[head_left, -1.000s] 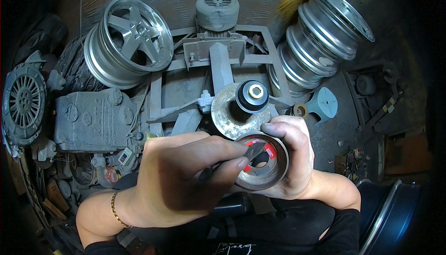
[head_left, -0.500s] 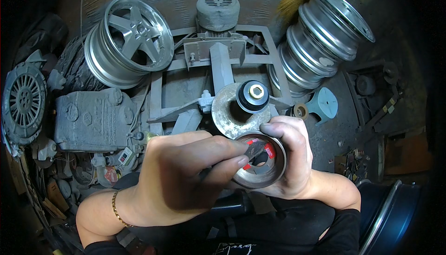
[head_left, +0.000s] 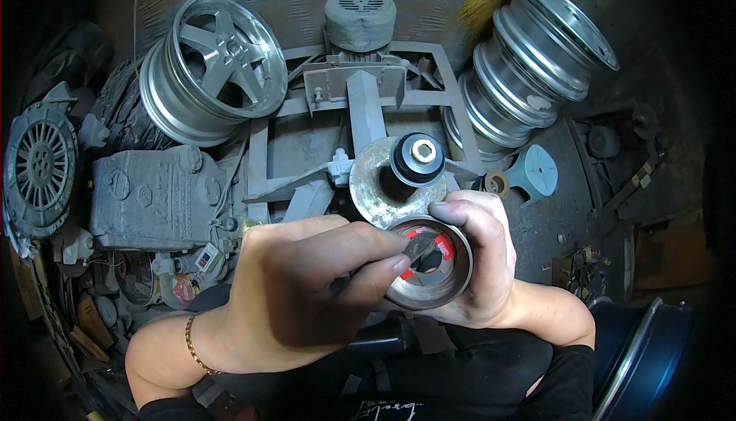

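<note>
Currently, left hand (head_left: 307, 291): its grip is narrow, thumb and forefinger seeming to pinch a dark strip (head_left: 419, 247); the fingers hide much of it.
Right hand (head_left: 484, 256): its grip is filled by the metal cup (head_left: 458, 274), the palm wrapped round the right side and the thumb up at the far rim.
Metal cup: held in the air between the hands, open side turned up toward the head; inside it show red patches (head_left: 445, 248) and the strip's end.
Shift: over the last second the cup has slid a touch left and away from the body; in the latest half second hardly anything has moved, and the left fingertips have stayed inside the rim.
Meaning: probably close work inside the cup, with the right hand serving as the steady holder.
Round plate (head_left: 376, 197): just beyond the cup, near edge partly covered, so contact cannot be told; a black hub (head_left: 416, 165) stands over it.
Metal frame (head_left: 257, 149): motor (head_left: 360, 24) at its far edge, a wheel (head_left: 232, 51) by the far left corner, stacked wheels (head_left: 529, 72) past the right edge.
</note>
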